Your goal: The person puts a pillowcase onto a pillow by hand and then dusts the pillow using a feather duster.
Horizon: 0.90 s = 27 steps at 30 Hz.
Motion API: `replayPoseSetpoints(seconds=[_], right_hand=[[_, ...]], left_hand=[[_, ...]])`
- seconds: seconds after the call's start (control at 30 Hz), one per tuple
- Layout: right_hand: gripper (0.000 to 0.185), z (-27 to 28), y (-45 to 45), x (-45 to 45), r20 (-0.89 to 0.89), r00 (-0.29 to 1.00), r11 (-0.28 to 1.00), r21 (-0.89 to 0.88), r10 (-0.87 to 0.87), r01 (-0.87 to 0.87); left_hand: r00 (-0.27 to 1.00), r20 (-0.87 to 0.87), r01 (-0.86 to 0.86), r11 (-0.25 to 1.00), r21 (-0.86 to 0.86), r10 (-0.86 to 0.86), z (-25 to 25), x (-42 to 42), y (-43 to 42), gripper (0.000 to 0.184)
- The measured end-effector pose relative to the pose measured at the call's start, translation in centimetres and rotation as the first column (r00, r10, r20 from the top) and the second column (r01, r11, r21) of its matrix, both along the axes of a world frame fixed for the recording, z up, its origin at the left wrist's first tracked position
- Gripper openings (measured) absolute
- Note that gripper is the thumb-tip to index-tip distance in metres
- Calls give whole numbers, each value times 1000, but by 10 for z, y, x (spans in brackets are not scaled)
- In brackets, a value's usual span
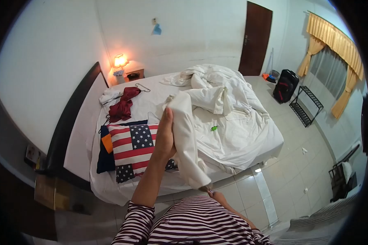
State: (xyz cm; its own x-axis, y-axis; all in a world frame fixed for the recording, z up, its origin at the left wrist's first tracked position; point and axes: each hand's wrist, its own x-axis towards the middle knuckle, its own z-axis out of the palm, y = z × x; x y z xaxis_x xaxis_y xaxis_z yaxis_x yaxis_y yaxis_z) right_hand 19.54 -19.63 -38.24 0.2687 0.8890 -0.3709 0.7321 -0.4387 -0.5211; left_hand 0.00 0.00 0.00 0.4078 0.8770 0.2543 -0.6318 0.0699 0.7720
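My left hand (pixel 165 132) holds a long white cloth garment (pixel 185 130) upright over the near side of the bed, thumb in front and fingers hidden behind the fabric. The garment's upper part reaches right over the bedding. At its lower end, close to my striped shirt, my right hand (pixel 218 197) is closed around something small and partly hidden. A star-and-stripe patterned pillow (pixel 141 143) lies left of my left forearm, on a dark blue cloth (pixel 105 157) with an orange patch. A small green item (pixel 214 128) rests on the rumpled white bedding (pixel 241 134).
Dark red clothing (pixel 122 107) and a hanger (pixel 143 87) lie near the headboard (pixel 75 118). A lit lamp (pixel 120 60) glows behind the bed. A black suitcase (pixel 286 85) and a black rack (pixel 306 105) stand on the tiled floor at the right, near the curtained window.
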Motion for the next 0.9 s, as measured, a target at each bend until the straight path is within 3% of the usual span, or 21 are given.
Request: replayPoseSetpoints(seconds=[0.03,0.13,0.17,0.23,0.33,0.47,0.57,0.63,0.67,0.8,0.87,0.9], right_hand=[[66,-10,-8,11,22,1000,1000,-18,-10,11],[69,-18,-10,35,87,996,989,146,-11,-2],[67,-17,-8,38,-57,993,993,40,-108,110],[64,46,6,49,-281,900,935,-217,-334,279],[54,124,35,44,-489,795,927,-88,-359,364],[45,216,56,4,-628,762,879,260,-160,399],[40,193,60,-20,-264,963,785,606,50,125],[46,153,57,-38,-168,983,822,568,73,36],[48,108,56,-33,-82,992,867,497,98,-45],[57,1,28,14,31,998,992,112,-53,49],[62,-29,9,34,123,985,969,232,-120,89],[63,-26,11,45,42,983,975,144,-178,170]], left_hand=[[1000,-19,-6,1000,-3,6,-4,-2,-4,60],[999,-32,-28,998,-49,27,-23,-15,-5,60],[999,-42,-34,997,-68,31,-28,-18,-8,60],[996,-81,-33,997,-69,27,-34,-17,-17,59],[984,-147,-115,988,-100,100,-52,-6,-10,56],[977,-140,-184,972,-149,163,-58,6,4,56],[983,-83,-177,972,-153,166,-45,9,6,55],[996,-10,-86,992,-97,86,-31,-4,6,55],[999,31,-20,998,-62,22,-22,-14,5,54],[903,-9,-429,901,-67,430,27,-54,-18,60],[825,31,-558,822,-115,564,28,-77,-15,59],[775,71,-618,776,-125,628,24,-90,-11,59]])
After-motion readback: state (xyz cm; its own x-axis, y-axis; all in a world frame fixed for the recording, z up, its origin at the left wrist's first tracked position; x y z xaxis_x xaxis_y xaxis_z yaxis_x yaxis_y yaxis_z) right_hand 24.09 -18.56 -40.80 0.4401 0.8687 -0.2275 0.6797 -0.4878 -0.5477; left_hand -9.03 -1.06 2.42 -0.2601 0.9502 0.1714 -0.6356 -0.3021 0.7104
